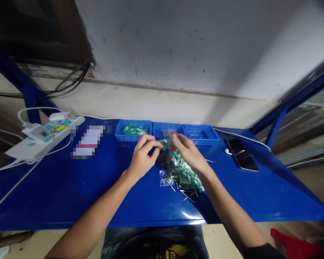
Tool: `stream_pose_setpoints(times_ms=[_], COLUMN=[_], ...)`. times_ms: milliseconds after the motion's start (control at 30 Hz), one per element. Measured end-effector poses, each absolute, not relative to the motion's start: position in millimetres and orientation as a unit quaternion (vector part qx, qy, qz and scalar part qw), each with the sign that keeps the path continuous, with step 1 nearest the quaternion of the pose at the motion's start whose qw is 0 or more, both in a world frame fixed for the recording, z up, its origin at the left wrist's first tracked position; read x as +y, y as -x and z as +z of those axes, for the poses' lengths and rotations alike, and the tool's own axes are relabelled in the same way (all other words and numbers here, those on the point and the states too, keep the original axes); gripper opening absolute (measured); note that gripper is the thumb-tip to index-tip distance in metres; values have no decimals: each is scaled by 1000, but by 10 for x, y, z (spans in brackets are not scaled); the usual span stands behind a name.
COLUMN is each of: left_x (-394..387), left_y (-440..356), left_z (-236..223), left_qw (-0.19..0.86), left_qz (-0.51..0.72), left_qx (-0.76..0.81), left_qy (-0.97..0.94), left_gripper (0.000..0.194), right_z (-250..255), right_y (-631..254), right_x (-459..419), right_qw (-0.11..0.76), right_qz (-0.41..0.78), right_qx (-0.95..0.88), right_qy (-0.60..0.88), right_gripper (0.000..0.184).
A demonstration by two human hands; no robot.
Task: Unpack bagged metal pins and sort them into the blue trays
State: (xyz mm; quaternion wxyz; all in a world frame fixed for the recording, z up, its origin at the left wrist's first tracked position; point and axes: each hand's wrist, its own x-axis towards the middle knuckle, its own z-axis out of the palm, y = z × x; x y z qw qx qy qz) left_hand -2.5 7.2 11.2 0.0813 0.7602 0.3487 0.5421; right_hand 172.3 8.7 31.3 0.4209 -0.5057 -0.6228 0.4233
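Between my two hands is a small green plastic packet [166, 143], held just in front of the middle bin. My left hand [144, 154] pinches its left edge between thumb and fingertips. At the other edge, the fingers of my right hand [185, 147] are closed on the packet, with their tips partly hidden. Below my right hand lies a heap of green packets [182, 172], with a clear little bag [164, 178] at its left side. Several thin metal pins [187, 195] are scattered at the heap's near edge.
Three blue bins stand along the wall: a left bin [129, 137] with green packets, a middle bin [158, 130] with clear bags, a right bin [209, 138] with a few pins. A phone [243, 154] and white earbud [228, 151] lie right; a power strip [43, 138] with cables lies left.
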Motion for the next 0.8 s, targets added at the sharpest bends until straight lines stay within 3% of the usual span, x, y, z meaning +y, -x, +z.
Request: stream_pose_setpoints(times_ms=[100,200,300,400,533,633,800], left_x=[36,40,76,135,205,283,535], left_y=[-12,-38,-37,-16,32,158,506], left_z=[71,61,79,76,49,69,153], left_qw=[61,106,236,406,492,381,30], left_qz=[504,437,410,414,425,464,489], left_qx=[335,368,427,468,440,447,565], left_qy=[-794,-814,-771,-666,-620,-663,-664], left_gripper=[17,14,14,29,25,19,22], right_z=[251,133,19,-28,6,61,146], right_y=[-1640,-1621,-1639,-1629,-1585,-1629,-1903], right_x=[113,122,111,77,35,48,142], right_qw=[449,503,528,510,442,408,427], right_qz=[474,434,320,204,84,43,35], right_qx=[-573,-560,-607,-692,-792,-811,-762], right_qy=[495,495,501,468,412,417,485], right_gripper=[35,41,34,12,21,23,20])
